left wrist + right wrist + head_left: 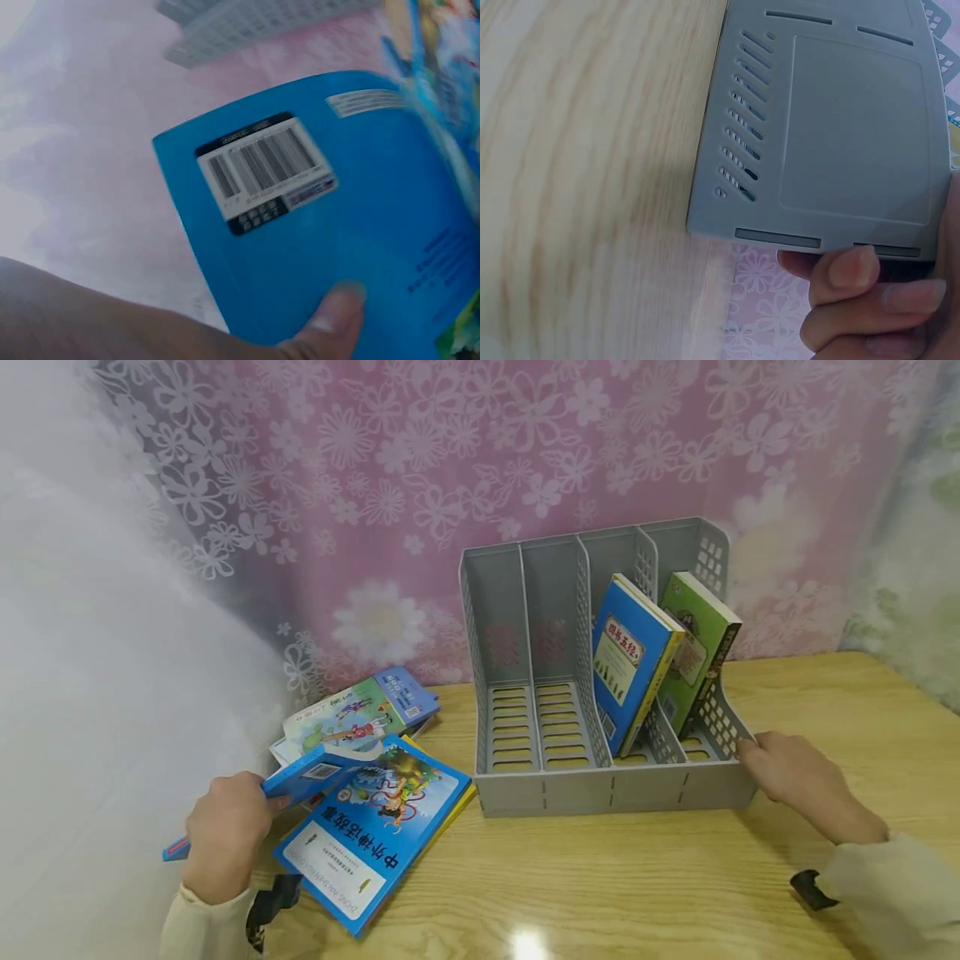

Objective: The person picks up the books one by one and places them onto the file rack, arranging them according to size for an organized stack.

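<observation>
At the left of the head view, my left hand (228, 827) grips a blue book (313, 774). The left wrist view shows its back cover (375, 195) with a barcode, my thumb (339, 319) pressed flat on it. My right hand (806, 777) holds the right front corner of a grey file rack (540, 793), fingers (847, 270) curled at its edge in the right wrist view. Inside the rack lean a blue book with a yellow spine (630, 660) and a green book (693, 643), both in the right-hand compartments. The two left compartments hold no books.
Beneath and beside the held book lie a blue book with a cartoon cover (375, 827), a yellow-edged book under it, and a pale illustrated book (352, 714) behind. The wooden table (570, 877) meets a pink flowered curtain (450, 468) at the back and a white sheet (97, 693) at left.
</observation>
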Demonstrator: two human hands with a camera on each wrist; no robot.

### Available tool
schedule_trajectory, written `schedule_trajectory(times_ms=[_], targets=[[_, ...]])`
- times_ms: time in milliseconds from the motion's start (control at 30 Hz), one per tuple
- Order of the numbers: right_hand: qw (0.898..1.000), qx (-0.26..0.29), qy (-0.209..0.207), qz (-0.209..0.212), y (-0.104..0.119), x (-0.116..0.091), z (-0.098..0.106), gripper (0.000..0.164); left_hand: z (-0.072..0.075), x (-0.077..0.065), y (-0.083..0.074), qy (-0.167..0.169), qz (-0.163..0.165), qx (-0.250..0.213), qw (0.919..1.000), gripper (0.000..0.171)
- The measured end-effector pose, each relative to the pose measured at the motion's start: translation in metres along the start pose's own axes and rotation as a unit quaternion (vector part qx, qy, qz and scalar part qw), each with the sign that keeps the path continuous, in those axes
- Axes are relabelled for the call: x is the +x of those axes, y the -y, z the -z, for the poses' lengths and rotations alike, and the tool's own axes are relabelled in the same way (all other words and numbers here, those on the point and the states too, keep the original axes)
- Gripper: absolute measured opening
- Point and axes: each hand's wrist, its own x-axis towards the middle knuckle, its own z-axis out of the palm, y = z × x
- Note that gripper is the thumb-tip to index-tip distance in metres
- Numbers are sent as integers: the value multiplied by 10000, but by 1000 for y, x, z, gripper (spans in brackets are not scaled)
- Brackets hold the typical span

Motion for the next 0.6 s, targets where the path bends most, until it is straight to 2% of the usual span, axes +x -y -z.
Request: schedule_trajectory(times_ms=[67, 167, 233, 300, 367, 433, 467, 533, 567, 600], targets=[[10000, -44, 4, -10, -1, 1, 1, 54, -5, 8, 7, 275, -138, -262, 9992, 41], [10000, -9, 45, -60, -2, 0, 1, 53, -14, 16, 8, 745, -74, -768, 9942, 48], [10000, 22, 29, -69, -1, -1, -1, 52, -19, 19, 6, 828, -193, -950, 9918, 48], [10000, 55, 16, -70, -1, -2, -3, 50, -21, 21, 5, 517, -436, -973, 9930, 43], [9999, 80, -20, -59, 0, -2, -4, 48, -19, 21, 5, -54, -660, -931, 9935, 38], [9999, 72, -87, -12, 1, -2, -5, 47, -12, 19, 7, -521, -779, -1026, 9903, 44], [9999, 77, -101, -13, 2, -2, -4, 47, -8, 19, 9, -559, -802, -1203, 9879, 49], [9999, 65, -143, 15, 2, -1, -3, 48, 2, 19, 14, -260, -847, -1679, 9818, 66], [9999, 59, -158, 26, 2, -1, -2, 48, 5, 19, 16, 27, -854, -2053, 9750, 73], [9998, 51, -171, 28, 3, -1, -1, 48, 9, 20, 18, 307, -917, -2447, 9648, 77]])
